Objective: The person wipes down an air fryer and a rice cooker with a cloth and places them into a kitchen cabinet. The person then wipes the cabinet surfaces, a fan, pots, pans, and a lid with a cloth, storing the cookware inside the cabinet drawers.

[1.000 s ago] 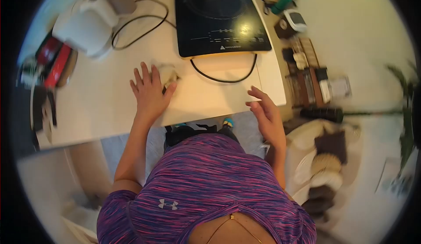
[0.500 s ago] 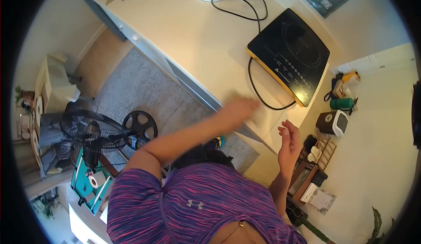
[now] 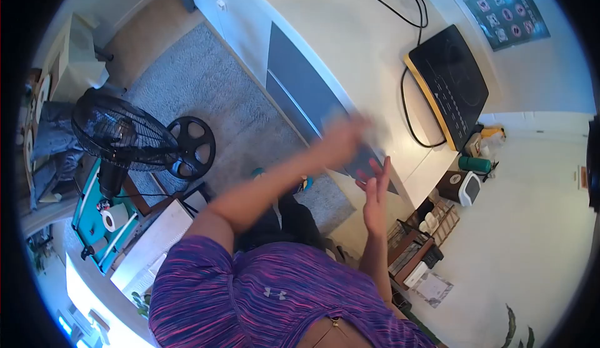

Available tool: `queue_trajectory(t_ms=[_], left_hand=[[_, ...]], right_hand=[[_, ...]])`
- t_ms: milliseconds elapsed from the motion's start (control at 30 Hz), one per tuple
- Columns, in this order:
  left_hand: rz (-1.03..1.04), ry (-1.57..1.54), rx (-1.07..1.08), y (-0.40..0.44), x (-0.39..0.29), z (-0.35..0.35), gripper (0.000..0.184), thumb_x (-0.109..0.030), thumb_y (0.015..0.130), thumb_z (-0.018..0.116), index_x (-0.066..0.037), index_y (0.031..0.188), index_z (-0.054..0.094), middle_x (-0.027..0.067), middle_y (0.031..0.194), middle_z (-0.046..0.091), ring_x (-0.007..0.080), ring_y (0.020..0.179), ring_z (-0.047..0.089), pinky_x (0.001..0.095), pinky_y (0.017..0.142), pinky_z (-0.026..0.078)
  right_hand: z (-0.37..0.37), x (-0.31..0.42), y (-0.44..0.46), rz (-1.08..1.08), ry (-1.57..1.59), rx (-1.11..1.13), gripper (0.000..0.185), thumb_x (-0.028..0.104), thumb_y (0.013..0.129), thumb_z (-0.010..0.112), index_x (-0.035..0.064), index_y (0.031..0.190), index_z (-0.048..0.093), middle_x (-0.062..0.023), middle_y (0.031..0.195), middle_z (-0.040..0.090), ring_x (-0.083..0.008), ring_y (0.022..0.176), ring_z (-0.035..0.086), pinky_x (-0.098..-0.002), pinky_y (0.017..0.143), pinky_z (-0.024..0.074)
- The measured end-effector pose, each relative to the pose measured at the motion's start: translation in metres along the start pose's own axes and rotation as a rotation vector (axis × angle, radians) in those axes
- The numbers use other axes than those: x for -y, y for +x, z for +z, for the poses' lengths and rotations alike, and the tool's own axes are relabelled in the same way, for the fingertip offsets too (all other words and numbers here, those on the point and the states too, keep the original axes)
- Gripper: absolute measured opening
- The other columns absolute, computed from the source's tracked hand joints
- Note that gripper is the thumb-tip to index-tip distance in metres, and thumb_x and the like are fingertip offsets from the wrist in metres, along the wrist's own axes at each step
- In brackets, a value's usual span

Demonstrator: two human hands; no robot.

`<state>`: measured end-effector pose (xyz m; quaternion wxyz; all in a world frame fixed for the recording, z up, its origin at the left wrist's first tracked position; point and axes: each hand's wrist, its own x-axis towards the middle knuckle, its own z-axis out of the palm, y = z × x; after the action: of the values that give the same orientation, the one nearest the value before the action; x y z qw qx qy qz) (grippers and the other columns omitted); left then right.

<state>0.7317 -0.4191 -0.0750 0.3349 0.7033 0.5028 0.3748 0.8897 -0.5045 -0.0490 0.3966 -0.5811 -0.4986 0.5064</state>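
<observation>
Both hands (image 3: pixel 342 139) (image 3: pixel 375 195) extended, close together

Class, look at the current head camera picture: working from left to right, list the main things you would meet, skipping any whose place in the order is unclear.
Black fan → left hand, blurred → black cooktop → green leaves low in the picture.

Left hand (image 3: pixel 344 140) brought near right hand (image 3: pixel 375 198), view turned, induction cooktop (image 3: pixel 451 79) farther right in view
</observation>
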Motion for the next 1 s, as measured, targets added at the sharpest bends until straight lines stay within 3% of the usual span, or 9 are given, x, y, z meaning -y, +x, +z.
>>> queue_trajectory(t_ms=[100, 167, 300, 433, 533, 667, 733, 800, 1000], left_hand=[[-0.084, -0.761, 0.062, -0.065, -0.021, 0.062, 0.048, -0.018, 0.088, 0.043, -0.006, 0.134, 0.035, 0.0149, 0.136, 0.037, 0.0272, 0.13, 0.028, 0.0405, 0.106, 0.019], [-0.212, -1.344, 0.088, -0.069, 0.005, 0.06, 0.051, -0.032, 0.092, 0.038, -0.005, 0.135, 0.031, 0.013, 0.137, 0.035, 0.0236, 0.128, 0.03, 0.0423, 0.106, 0.017], [-0.544, -1.265, -0.196, -0.059, 0.067, 0.04, 0.056, -0.041, 0.091, 0.038, -0.007, 0.135, 0.03, 0.0097, 0.136, 0.036, 0.0207, 0.127, 0.032, 0.0409, 0.105, 0.021], [-0.665, -2.085, 0.053, -0.067, 0.048, 0.042, 0.05, -0.046, 0.091, 0.039, -0.009, 0.125, 0.041, 0.0068, 0.125, 0.046, 0.0196, 0.117, 0.043, 0.0372, 0.096, 0.035], [-0.631, -1.79, -0.569, -0.062, 0.094, 0.05, 0.044, -0.027, 0.088, 0.052, -0.008, 0.126, 0.04, 0.0056, 0.119, 0.052, 0.0144, 0.105, 0.053, 0.0278, 0.086, 0.043], [-0.524, -1.381, -0.724, -0.018, 0.142, 0.029, 0.042, -0.014, 0.087, 0.048, -0.005, 0.127, 0.038, 0.0113, 0.121, 0.051, 0.0202, 0.11, 0.051, 0.0324, 0.087, 0.044], [-0.254, -0.683, -0.68, 0.022, 0.145, 0.051, 0.045, -0.015, 0.085, 0.049, -0.005, 0.128, 0.037, 0.0156, 0.122, 0.05, 0.0263, 0.114, 0.049, 0.0337, 0.089, 0.042], [-0.386, -0.971, -0.741, 0.023, 0.09, 0.071, 0.051, -0.021, 0.084, 0.052, -0.004, 0.129, 0.035, 0.0207, 0.127, 0.044, 0.0324, 0.122, 0.04, 0.0424, 0.1, 0.031], [-0.551, -0.39, -1.051, 0.075, 0.126, 0.119, 0.056, -0.027, 0.088, 0.045, 0.005, 0.131, 0.027, 0.0261, 0.133, 0.033, 0.0416, 0.129, 0.02, 0.0562, 0.103, -0.008]], right_hand=[[0.002, -0.038, 0.003, 0.051, 0.206, -0.09, 0.049, 0.014, 0.09, 0.048, 0.0007, 0.133, 0.028, -0.0151, 0.132, 0.034, -0.0232, 0.119, 0.036, -0.0351, 0.1, 0.0302], [0.003, -0.039, 0.003, -0.218, -0.156, -0.028, 0.051, 0.004, 0.084, 0.047, 0.0007, 0.132, 0.032, -0.0172, 0.128, 0.038, -0.0265, 0.119, 0.038, -0.036, 0.099, 0.0314], [0.0, -0.041, 0.034, -0.821, -1.135, -0.018, 0.062, -0.001, 0.072, 0.053, 0.0005, 0.131, 0.034, -0.0211, 0.127, 0.036, -0.0354, 0.113, 0.04, -0.0418, 0.097, 0.0314], [0.049, -0.026, 0.063, -0.592, -0.979, 0.503, 0.059, 0.01, 0.07, 0.057, 0.0002, 0.126, 0.042, -0.0233, 0.131, 0.037, -0.0414, 0.119, 0.035, -0.0487, 0.099, 0.0247], [0.056, 0.022, 0.085, -0.737, -1.047, 0.575, 0.057, 0.017, 0.076, 0.055, -0.0007, 0.128, 0.039, -0.023, 0.134, 0.034, -0.0422, 0.125, 0.027, -0.0485, 0.102, 0.0199], [0.059, 0.049, 0.15, -0.838, -1.016, 0.325, 0.05, 0.021, 0.087, 0.049, -0.001, 0.13, 0.036, -0.0225, 0.137, 0.031, -0.0406, 0.129, 0.022, -0.0486, 0.104, 0.0181], [0.067, 0.047, 0.187, -0.723, -1.056, 0.303, 0.05, 0.029, 0.092, 0.04, 0.0005, 0.132, 0.034, -0.0214, 0.138, 0.03, -0.037, 0.13, 0.023, -0.0459, 0.105, 0.0167], [0.07, 0.05, 0.192, -0.703, -1.042, 0.293, 0.051, 0.032, 0.092, 0.036, 0.0009, 0.133, 0.033, -0.0208, 0.139, 0.029, -0.0358, 0.13, 0.022, -0.045, 0.105, 0.0152], [0.072, 0.051, 0.191, -0.679, -1.028, 0.286, 0.057, 0.04, 0.093, 0.028, 0.0006, 0.134, 0.032, -0.0188, 0.14, 0.029, -0.0337, 0.131, 0.021, -0.0433, 0.107, 0.0121]])
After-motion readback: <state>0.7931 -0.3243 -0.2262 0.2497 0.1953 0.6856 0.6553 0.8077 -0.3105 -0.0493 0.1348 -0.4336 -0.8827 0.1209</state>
